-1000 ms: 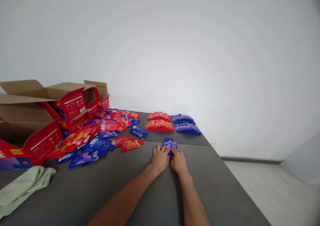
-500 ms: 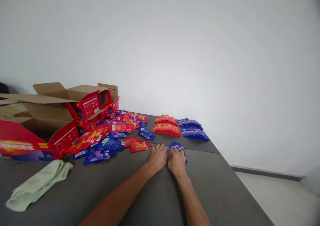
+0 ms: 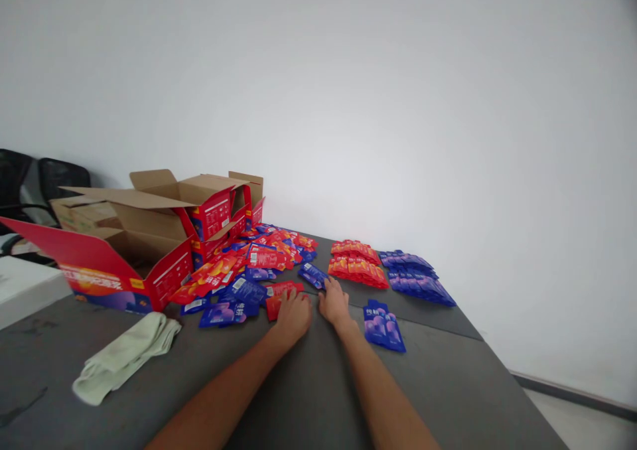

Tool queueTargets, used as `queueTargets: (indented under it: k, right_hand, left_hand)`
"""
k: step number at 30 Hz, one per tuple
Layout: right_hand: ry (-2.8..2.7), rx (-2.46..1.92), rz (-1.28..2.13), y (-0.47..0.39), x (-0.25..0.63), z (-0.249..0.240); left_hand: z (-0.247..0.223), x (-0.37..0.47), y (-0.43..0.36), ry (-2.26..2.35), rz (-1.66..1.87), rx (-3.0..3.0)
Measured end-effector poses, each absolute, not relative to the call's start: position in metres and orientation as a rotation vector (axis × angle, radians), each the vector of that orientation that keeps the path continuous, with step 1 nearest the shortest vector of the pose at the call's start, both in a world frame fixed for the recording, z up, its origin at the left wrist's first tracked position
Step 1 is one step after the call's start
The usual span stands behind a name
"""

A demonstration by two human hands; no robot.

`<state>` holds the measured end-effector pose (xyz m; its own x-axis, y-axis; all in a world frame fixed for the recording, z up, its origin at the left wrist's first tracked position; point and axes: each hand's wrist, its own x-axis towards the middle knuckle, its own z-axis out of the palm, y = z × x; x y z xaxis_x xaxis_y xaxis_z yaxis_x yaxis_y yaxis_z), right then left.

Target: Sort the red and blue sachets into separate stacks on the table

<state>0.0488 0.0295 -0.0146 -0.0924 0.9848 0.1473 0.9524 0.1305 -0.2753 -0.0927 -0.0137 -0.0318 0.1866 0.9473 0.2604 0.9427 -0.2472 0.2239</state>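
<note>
My left hand rests with its fingers apart on the right part of a red sachet, covering part of it. Close by, my right hand reaches its fingertips to the right end of a blue sachet that lies flat; thumb and forefinger look apart. A small overlapping set of blue-purple sachets lies on the table to the right of my right forearm. Beyond my hands are stacked rows of red sachets and, right of them, rows of blue sachets.
A mixed heap of red and blue sachets spreads left of my hands. Open red cardboard boxes stand behind it. A folded pale green cloth lies on the dark table. Black chairs stand at far left.
My right hand has left the blue set and moved left to the single blue sachet. My left hand has shifted left onto the red sachet. The view has turned left.
</note>
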Motion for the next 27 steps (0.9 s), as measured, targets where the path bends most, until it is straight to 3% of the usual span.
queueTargets:
  k: [9,21,27]
  right_hand:
    - [-2.192,-1.987,0.278,0.038,0.032,-0.032]
    - [-2.215,-1.97,0.155,-0.059,0.062,-0.031]
    - [-2.218,-1.883,0.135,-0.105,0.075,-0.031]
  left_hand:
    - [-0.039,-0.098,-0.019,1.934,0.546,2.375]
    - [-0.016,-0.075,-0.051,1.83,0.821,2.278]
    - [-0.017,-0.066,-0.067,1.674,0.682,2.336]
